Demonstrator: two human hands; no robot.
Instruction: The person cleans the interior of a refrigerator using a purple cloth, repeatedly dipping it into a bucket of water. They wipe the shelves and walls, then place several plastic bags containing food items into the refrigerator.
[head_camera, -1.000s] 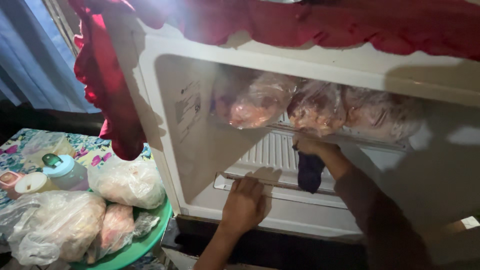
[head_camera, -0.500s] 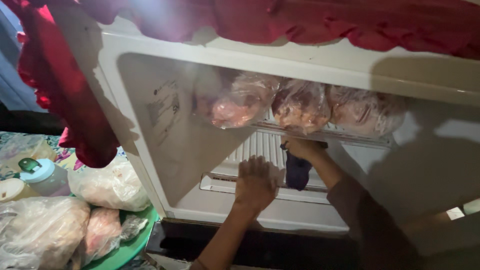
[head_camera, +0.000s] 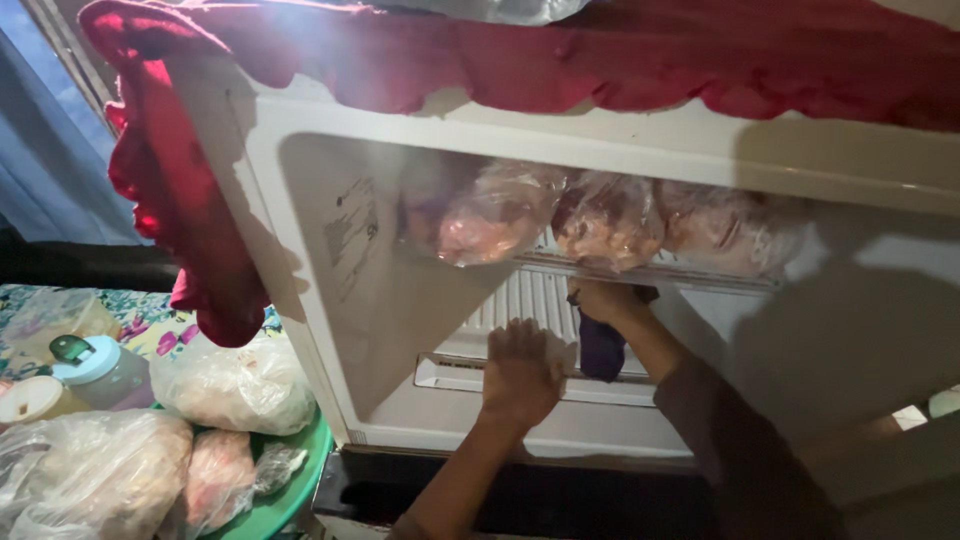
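Head view: left hand (head_camera: 520, 372) is pressing flat and open against the freezer compartment (head_camera: 400, 300) back wall while right hand (head_camera: 598, 300) is gripping a dark cloth (head_camera: 601, 345), apparently wiping under the bagged meat (head_camera: 610, 222).

The freezer compartment (head_camera: 400, 330) has smooth, matt white plastic walls. Soft red cloth (head_camera: 600, 60) drapes its top. The meat bags (head_camera: 500, 210) on the shelf are thin, crinkled clear plastic, faintly glossy. A dark cloth (head_camera: 600, 345) hangs matt below them.

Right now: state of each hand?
Left hand: open, flat on the freezer's ribbed back wall.
Right hand: closed on a dark purple object.
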